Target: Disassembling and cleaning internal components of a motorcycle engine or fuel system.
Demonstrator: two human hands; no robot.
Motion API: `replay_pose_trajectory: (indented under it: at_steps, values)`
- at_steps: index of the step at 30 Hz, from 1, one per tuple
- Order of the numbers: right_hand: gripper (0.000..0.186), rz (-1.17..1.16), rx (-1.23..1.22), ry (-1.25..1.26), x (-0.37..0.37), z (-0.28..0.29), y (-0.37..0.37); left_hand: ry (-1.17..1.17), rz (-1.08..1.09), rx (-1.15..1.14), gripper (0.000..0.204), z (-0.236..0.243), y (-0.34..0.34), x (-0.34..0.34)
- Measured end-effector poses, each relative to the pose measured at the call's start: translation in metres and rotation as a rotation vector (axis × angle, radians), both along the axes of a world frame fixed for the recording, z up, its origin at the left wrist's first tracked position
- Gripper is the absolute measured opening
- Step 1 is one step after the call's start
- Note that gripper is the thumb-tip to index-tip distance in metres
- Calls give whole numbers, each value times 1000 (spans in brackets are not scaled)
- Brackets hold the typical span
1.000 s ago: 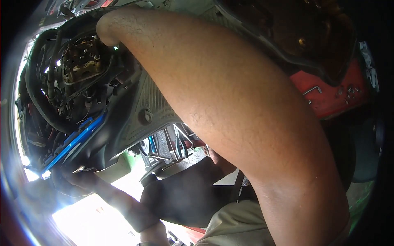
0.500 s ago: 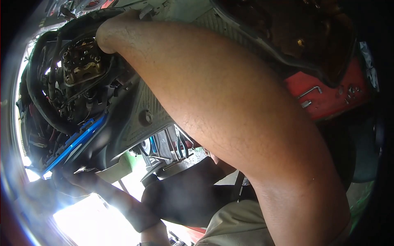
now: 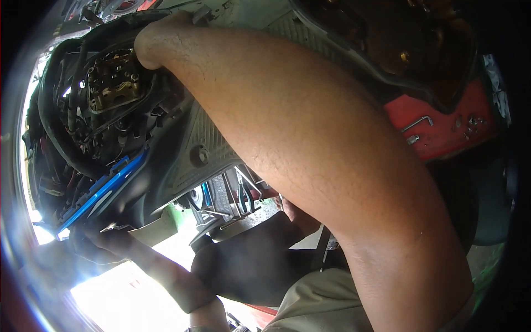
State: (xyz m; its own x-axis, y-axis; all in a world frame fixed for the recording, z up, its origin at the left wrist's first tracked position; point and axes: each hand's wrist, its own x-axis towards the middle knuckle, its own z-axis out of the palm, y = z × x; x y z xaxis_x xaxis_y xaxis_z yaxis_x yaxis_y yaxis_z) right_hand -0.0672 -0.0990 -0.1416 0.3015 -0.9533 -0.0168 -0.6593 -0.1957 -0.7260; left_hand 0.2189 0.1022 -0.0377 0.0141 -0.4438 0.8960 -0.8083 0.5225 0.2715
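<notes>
My right arm crosses the picture from the lower right to the upper left. My right hand (image 3: pixel 157 43) is bent down at the far side of an exposed engine part (image 3: pixel 115 86), brass-coloured with a machined top. Its fingers are hidden behind the wrist. Near the lower end of a blue body panel (image 3: pixel 105 188), my left hand (image 3: pixel 108 237) lies in shadow and lens glare, so its fingers do not show clearly. Thick black hoses (image 3: pixel 51 124) curve round the engine part. A ribbed dark floorboard (image 3: pixel 204 130) runs beneath my right forearm.
A dark moulded tub (image 3: pixel 381 50) with a glossy brown inside stands at the upper right. Below it, a red tray (image 3: pixel 442 141) holds a hex key (image 3: pixel 417 123), a socket and several small bolts. Pliers (image 3: pixel 243 193) and other tools lie under the floorboard's edge.
My right hand and forearm have shifted very slightly to the right. The view has moved a little; the left arm looks the same.
</notes>
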Motion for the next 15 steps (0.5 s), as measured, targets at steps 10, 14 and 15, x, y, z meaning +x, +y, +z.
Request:
replay_pose_trajectory:
  at_steps: [10, 14, 15]
  values:
    - [40, -13, 2, -16, -4, 1, -8, -213, 74, -260, 28, -15, -15, -10]
    - [40, -15, 5, -32, -9, 3, -17, -61, -60, -17, 29, -10, 4, -17]
    - [40, -16, 6, -34, -10, 3, -19, -89, 1, -8, 29, -7, 2, -17]
